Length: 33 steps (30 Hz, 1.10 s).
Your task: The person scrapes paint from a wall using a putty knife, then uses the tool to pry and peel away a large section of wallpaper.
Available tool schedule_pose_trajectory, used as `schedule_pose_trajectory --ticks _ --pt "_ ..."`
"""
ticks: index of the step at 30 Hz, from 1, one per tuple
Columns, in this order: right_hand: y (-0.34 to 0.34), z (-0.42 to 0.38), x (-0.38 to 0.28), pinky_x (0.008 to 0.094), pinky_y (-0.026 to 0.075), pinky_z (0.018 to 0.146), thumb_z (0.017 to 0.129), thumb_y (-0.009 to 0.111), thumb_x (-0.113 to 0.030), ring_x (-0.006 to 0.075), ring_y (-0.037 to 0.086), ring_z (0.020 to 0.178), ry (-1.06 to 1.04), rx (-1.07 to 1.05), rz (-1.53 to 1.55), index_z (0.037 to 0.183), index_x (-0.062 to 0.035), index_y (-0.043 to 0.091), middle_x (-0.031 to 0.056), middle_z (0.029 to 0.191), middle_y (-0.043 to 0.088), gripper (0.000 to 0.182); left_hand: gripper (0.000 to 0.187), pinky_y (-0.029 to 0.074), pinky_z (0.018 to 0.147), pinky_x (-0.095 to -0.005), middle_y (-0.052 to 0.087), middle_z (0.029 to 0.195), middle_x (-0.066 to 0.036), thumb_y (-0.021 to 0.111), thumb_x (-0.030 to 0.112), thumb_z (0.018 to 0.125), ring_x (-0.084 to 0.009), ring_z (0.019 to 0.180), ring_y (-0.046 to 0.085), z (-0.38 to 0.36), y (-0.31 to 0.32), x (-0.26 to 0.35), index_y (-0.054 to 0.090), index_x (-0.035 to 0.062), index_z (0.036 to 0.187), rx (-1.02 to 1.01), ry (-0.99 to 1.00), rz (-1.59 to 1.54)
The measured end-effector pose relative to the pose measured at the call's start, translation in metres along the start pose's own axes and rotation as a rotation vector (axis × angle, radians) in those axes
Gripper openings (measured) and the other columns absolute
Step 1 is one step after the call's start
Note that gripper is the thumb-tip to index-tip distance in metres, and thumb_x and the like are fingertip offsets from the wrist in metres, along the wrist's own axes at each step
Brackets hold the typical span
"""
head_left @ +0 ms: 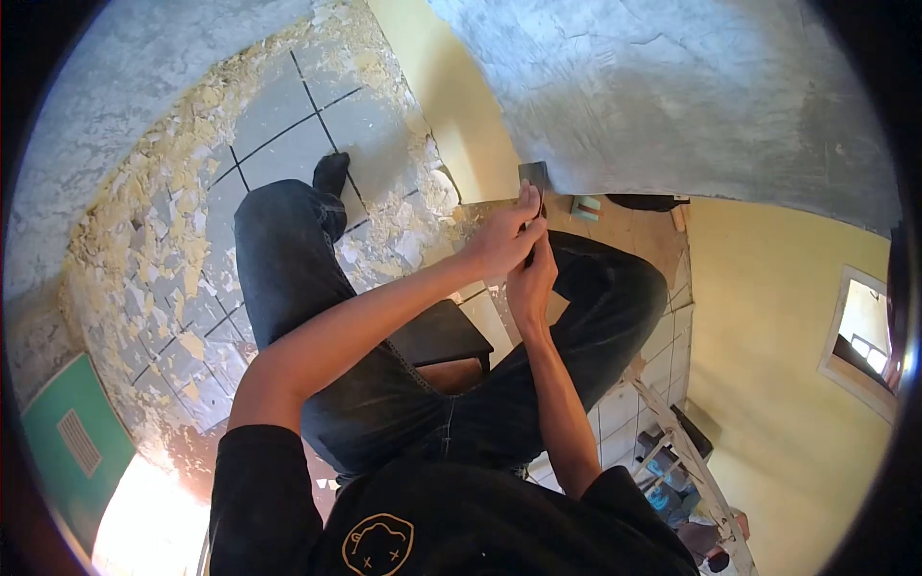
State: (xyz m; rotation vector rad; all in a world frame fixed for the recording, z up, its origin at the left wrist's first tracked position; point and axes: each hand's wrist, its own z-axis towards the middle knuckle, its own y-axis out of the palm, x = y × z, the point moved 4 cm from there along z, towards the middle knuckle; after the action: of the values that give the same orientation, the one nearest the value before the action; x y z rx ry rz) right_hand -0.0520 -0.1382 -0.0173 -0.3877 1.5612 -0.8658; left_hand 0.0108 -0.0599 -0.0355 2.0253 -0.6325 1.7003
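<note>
Head view looks down at a person sitting on a small dark stool [437, 331], high above a tiled floor [288, 125]. The floor has grey tiles and lots of yellow paint flakes [144, 221] lying all over it, most of them at about nine and ten o'clock. A foot in a dark sock [331, 173] rests on the tiles at eleven o'clock. A green board [67, 437] lies at eight o'clock. At four o'clock there is a white ladder [687, 451]. A window [864, 341] is at three o'clock in a yellow wall.

A big bare grey wall [691, 86] fills the top from twelve to two o'clock. Its lower edge meets the yellow paint that is left below it.

Both hands are up together just above the middle. The left hand [504, 240] is closed, with its fingers curled around the top part of a scraper [534, 178]. The right hand [531, 283] is closed too, and it grips the handle just under the left hand. The two hands touch each other and hide most of the handle.

The scraper's long side runs up and down, from six to twelve o'clock. Its flat dark blade points to twelve o'clock and its tip sits right at the edge of the grey wall.

The person's legs in dark jeans [384, 403] block the floor under the hands.
</note>
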Motion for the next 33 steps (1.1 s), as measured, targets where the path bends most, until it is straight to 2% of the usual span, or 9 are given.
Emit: schedule_pose_trajectory --ticks 2,4,7,14,16,17,20,25,33 --pt "-0.001 -0.006 -0.003 0.0398 0.049 0.084 0.091 0.054 -0.004 0.0374 0.06 0.102 0.006 -0.005 -0.002 0.133 0.0031 0.044 0.0246 0.114 0.058 0.044 0.047 0.043 0.087 -0.0348 0.06 0.098 -0.025 0.048 0.021 0.097 -0.0232 0.091 0.059 -0.002 0.0 0.0 0.038 -0.0102 0.131 0.118 0.241 0.094" --pt "-0.004 -0.009 -0.006 0.04 0.049 0.083 0.09 0.055 -0.004 0.0398 0.06 0.1 -0.04 0.054 0.026 0.133 0.0027 0.043 0.0256 0.113 0.058 0.045 0.047 0.044 0.083 -0.0348 0.06 0.093 -0.023 0.049 0.021 0.096 -0.022 0.085 0.058 -0.005 -0.005 0.011 0.039 -0.0099 0.13 0.291 0.497 0.22" --pt "0.001 0.006 -0.001 0.0401 0.049 0.083 0.09 0.054 -0.003 0.0387 0.06 0.101 -0.025 0.022 0.042 0.133 0.0026 0.043 0.0241 0.113 0.059 0.045 0.049 0.04 0.096 -0.0329 0.044 0.133 -0.032 0.049 0.02 0.097 -0.0225 0.119 0.052 0.007 -0.009 0.005 0.036 -0.0138 0.13 -0.01 0.026 0.021" --pt "-0.012 0.0 -0.004 0.0352 0.049 0.079 0.09 0.056 -0.004 0.0271 0.062 0.098 -0.05 0.024 0.037 0.138 0.0004 0.04 0.019 0.108 0.062 0.05 0.052 0.041 0.094 -0.0327 0.044 0.136 -0.03 0.05 0.018 0.096 -0.0183 0.118 0.05 -0.001 -0.002 0.005 0.033 -0.0111 0.136 0.181 0.303 0.125" --pt "-0.025 0.006 -0.002 0.0311 0.049 0.077 0.088 0.06 -0.006 0.0207 0.062 0.088 0.216 -0.115 0.289 0.141 -0.0022 0.035 0.0152 0.101 0.062 0.059 0.054 0.044 0.088 -0.0311 0.055 0.125 -0.025 0.051 0.018 0.096 -0.017 0.109 0.056 0.001 -0.005 0.009 0.031 -0.0091 0.139 0.188 0.272 0.077" --pt "-0.036 0.008 -0.006 0.0267 0.049 0.064 0.087 0.063 -0.008 0.0137 0.057 0.076 0.256 -0.154 0.343 0.144 -0.0052 0.032 0.0105 0.094 0.059 0.065 0.053 0.047 0.077 -0.0271 0.063 0.101 -0.016 0.051 0.019 0.096 -0.0114 0.09 0.058 0.003 -0.003 0.009 0.033 -0.0076 0.139 0.146 0.17 -0.02" --pt "-0.065 0.009 -0.047 0.0214 0.038 0.038 0.091 0.058 -0.014 0.0078 0.048 0.058 0.493 -0.371 0.709 0.146 -0.0103 0.03 0.0052 0.09 0.052 0.062 0.052 0.046 0.07 -0.0234 0.06 0.086 -0.006 0.052 0.019 0.096 -0.0064 0.078 0.052 -0.003 -0.013 0.038 0.035 -0.0051 0.139 0.107 0.026 -0.111" --pt "-0.073 0.015 -0.085 0.02 0.034 0.034 0.094 0.05 -0.019 0.0065 0.043 0.052 0.708 -0.358 1.136 0.141 -0.0115 0.036 0.0045 0.09 0.049 0.049 0.052 0.043 0.065 -0.0228 0.054 0.078 0.002 0.054 0.023 0.096 -0.0055 0.073 0.046 0.003 -0.015 0.033 0.039 -0.0033 0.139 0.159 0.004 -0.29" --pt "-0.014 0.04 -0.066 0.0139 0.027 0.033 0.092 0.049 -0.015 0.0032 0.035 0.048 0.784 -0.199 1.25 0.122 -0.0106 0.051 0.002 0.086 0.046 0.03 0.03 0.043 0.058 -0.0235 0.057 0.069 -0.001 0.05 0.028 0.096 -0.0081 0.06 0.051 0.025 -0.024 -0.001 0.063 0.0011 0.095 0.159 -0.17 -0.45"
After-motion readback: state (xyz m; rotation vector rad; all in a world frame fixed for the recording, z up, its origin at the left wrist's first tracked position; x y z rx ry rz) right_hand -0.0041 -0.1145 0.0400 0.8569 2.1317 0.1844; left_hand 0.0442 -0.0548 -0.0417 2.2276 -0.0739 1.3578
